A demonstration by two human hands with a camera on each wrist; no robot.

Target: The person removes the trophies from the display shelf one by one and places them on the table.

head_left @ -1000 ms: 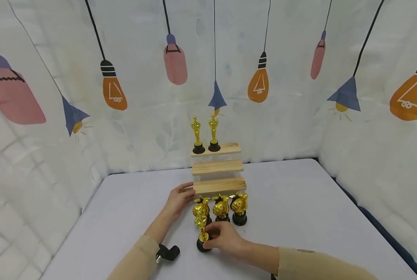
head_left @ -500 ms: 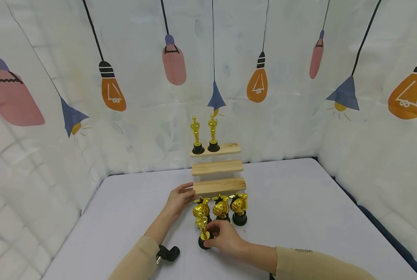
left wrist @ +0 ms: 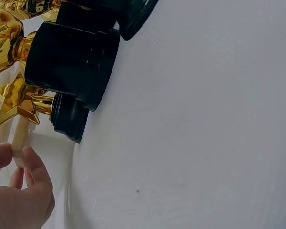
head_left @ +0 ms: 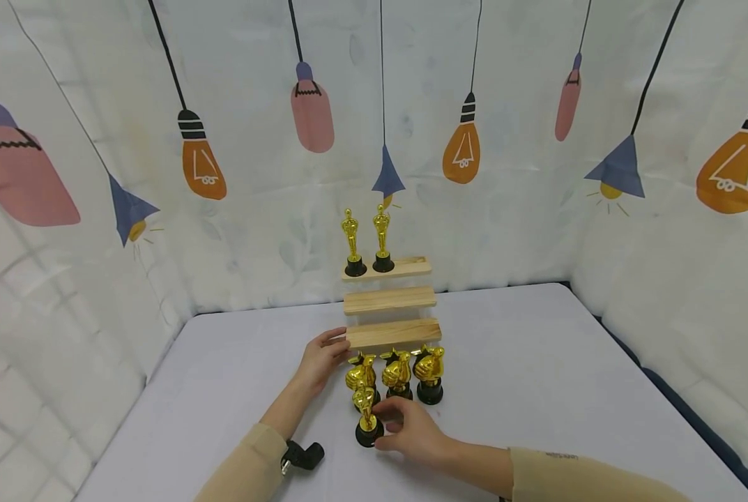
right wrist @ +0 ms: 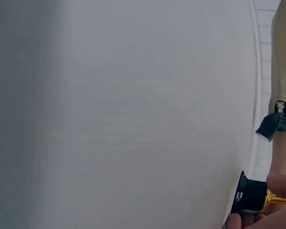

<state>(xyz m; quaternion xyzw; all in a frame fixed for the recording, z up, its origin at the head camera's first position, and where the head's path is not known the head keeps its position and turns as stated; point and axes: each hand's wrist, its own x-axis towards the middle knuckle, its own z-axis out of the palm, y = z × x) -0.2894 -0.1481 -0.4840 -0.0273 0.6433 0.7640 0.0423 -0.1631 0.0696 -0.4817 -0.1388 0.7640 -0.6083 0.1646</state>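
In the head view my left hand (head_left: 320,359) is at the left end of the lowest wooden shelf (head_left: 394,334); in the left wrist view its thumb and fingers pinch the shelf's edge (left wrist: 19,136). A small gold trophy with a black round base (head_left: 369,434) stands upright, nearest to me. Beside it, on the right, is my right hand (head_left: 414,429), thumb and fingertips spread loosely right at the base. The right wrist view shows the trophy's black base (right wrist: 252,194) close to those fingers. Just behind stand several more gold trophies (head_left: 396,373), some topped with stars.
Two slim gold figure trophies (head_left: 351,240) stand on the top shelf (head_left: 411,266) of the stepped rack. Its middle shelf (head_left: 389,300) lies between the others. A white cloth covers the table (head_left: 512,362), with a lamp-patterned curtain (head_left: 518,230) behind.
The front trophy first shifted slightly right and away from me in my right hand's grip. Now it stays still, and that hand has loosened and moved a little right. My left hand holds its place.
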